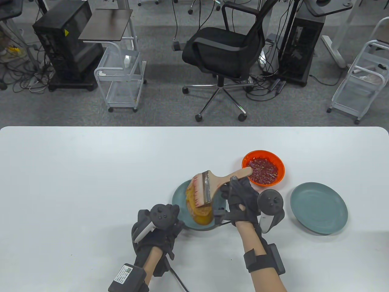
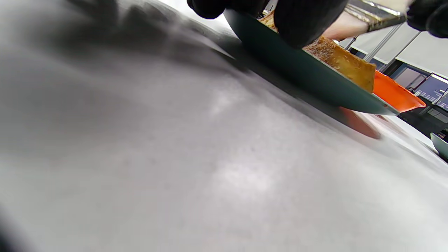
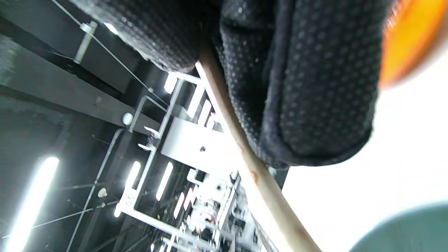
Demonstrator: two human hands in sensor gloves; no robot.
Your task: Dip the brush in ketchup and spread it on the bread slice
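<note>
Both hands are over the near middle of the white surface (image 1: 91,170). My right hand (image 1: 243,200) has its fingers curled round the wooden handle of the brush (image 1: 209,185), whose reddish bristles point left and down over the bread slice (image 1: 199,210). That slice lies on a teal plate (image 1: 179,197), just left of my right hand. My left hand (image 1: 158,225) is at the plate's near-left rim, fingertips touching it; I cannot tell whether it grips. An orange bowl of ketchup (image 1: 263,167) sits just beyond the right hand, a second teal plate (image 1: 318,207) to its right.
</note>
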